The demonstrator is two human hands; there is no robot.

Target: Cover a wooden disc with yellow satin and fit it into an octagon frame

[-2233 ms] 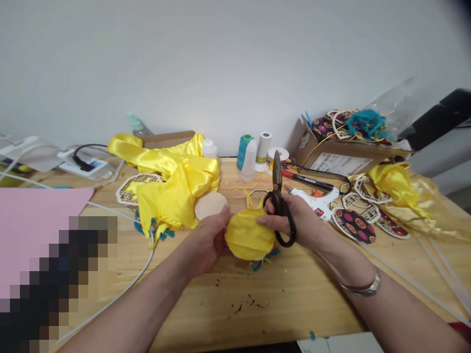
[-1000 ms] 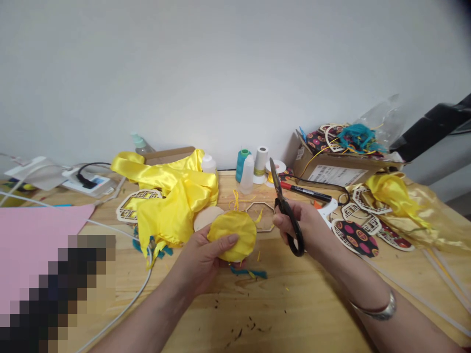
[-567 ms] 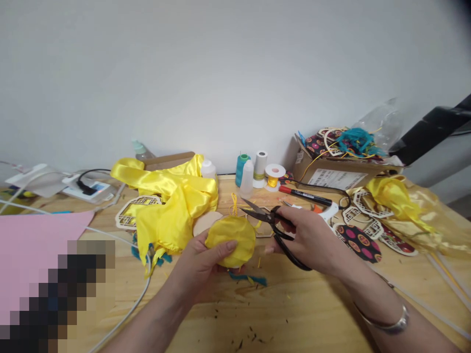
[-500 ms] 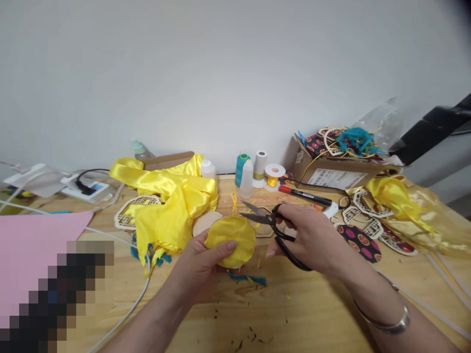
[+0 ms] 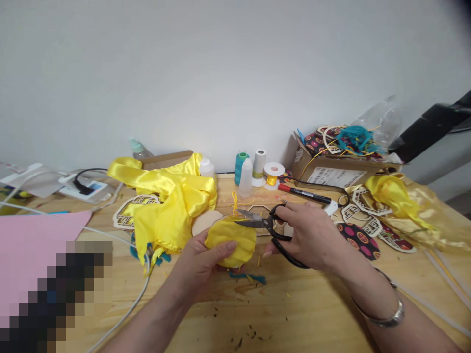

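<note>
My left hand (image 5: 211,255) grips a round disc covered in yellow cloth (image 5: 235,238), thumb on its face and the fingers behind it. In my right hand (image 5: 307,233) is a pair of black-handled scissors (image 5: 270,224), the blades a little apart and pointing left. Their tips lie at the disc's upper edge; I cannot tell whether they touch the cloth. A yellow thread (image 5: 234,201) sticks up just behind that edge. Behind the disc to the left lies a pale round piece (image 5: 206,221). Teal scraps (image 5: 247,277) lie below it.
Yellow satin (image 5: 172,196) is heaped on the left. Behind stand a teal thread spool (image 5: 241,169), a clear bottle (image 5: 246,179) and a yellow thread reel (image 5: 273,174). A red-capped marker (image 5: 305,194), a filled cardboard box (image 5: 331,171) and fretwork pieces (image 5: 371,203) lie right. A white cable (image 5: 142,289) crosses the left.
The scissors have moved slightly left and down, bringing their blades to the disc's upper edge. My left hand keeps its hold on the disc. The view has shifted a little.
</note>
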